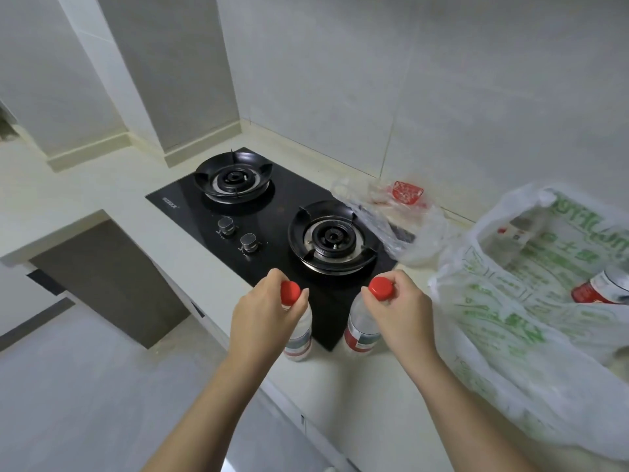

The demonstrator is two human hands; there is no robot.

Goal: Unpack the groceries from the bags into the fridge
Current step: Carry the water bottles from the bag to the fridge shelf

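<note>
At right, the green-printed bag [493, 338] holds a spare bottle [604, 287] lying sideways. The left hand [262, 321] clamps the left bottle [300, 338], the right hand [403, 311] the right bottle [360, 332]; both upright, caps up.

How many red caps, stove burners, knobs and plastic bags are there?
Red caps, on the two held bottles: 2
Stove burners: 2
Knobs: 2
Plastic bags: 2
Total: 8
</note>
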